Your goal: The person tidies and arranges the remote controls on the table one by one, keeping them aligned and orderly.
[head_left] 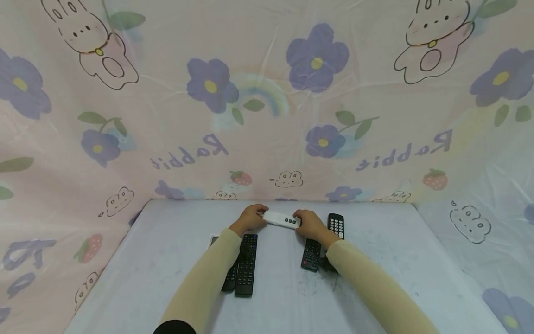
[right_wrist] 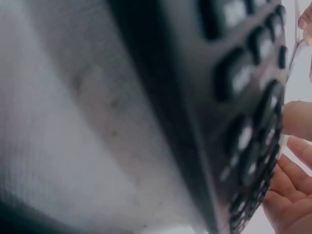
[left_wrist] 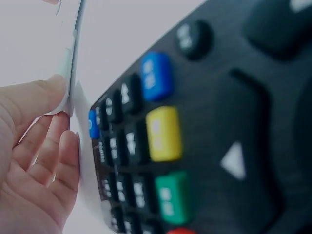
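A slim white remote control (head_left: 280, 219) with several small dark buttons lies crosswise near the back of the table, between the two hands. My left hand (head_left: 251, 218) pinches its left end; in the left wrist view the thumb (left_wrist: 57, 92) is on one face and the fingers are curled behind. At the other end my right hand (head_left: 310, 225) grips the remote between thumb and fingers. In the right wrist view a black remote (right_wrist: 195, 97) close to the camera hides part of the right hand (right_wrist: 292, 190).
Under the left forearm lie a long black remote (head_left: 246, 273), another black one (head_left: 230, 278) and a white-edged device (head_left: 213, 239), partly covered. By the right forearm are a black remote (head_left: 310, 256) and one with white buttons (head_left: 335, 222). A printed curtain (head_left: 267, 139) rises behind the white table (head_left: 283, 306).
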